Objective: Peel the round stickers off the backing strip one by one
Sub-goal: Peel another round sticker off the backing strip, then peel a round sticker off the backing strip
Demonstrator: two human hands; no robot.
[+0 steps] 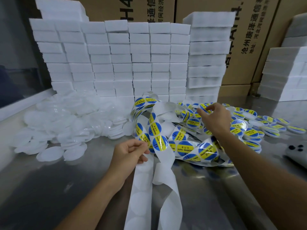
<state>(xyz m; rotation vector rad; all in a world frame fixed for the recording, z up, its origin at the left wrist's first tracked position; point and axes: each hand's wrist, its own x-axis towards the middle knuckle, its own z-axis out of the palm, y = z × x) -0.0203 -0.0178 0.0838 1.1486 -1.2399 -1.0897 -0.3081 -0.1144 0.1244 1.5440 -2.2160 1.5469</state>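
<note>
A long white backing strip (pixel 163 156) loops over the steel table, carrying round blue-and-yellow stickers (pixel 160 142) marked "Soldering Paste". Its bare, peeled end hangs off the table's near edge. My left hand (pixel 128 154) pinches the strip's edge just below the lowest sticker. My right hand (pixel 214 117) reaches farther back over a pile of stickered lids (pixel 249 128), its thumb and fingers holding one round sticker (pixel 204 107) or stickered lid; I cannot tell which.
A heap of plain white round lids (pixel 66 125) lies at the left. Stacks of white foam blocks (pixel 132 63) wall the back, with cardboard boxes (pixel 249 39) behind. A phone (pixel 297 153) lies at the right edge.
</note>
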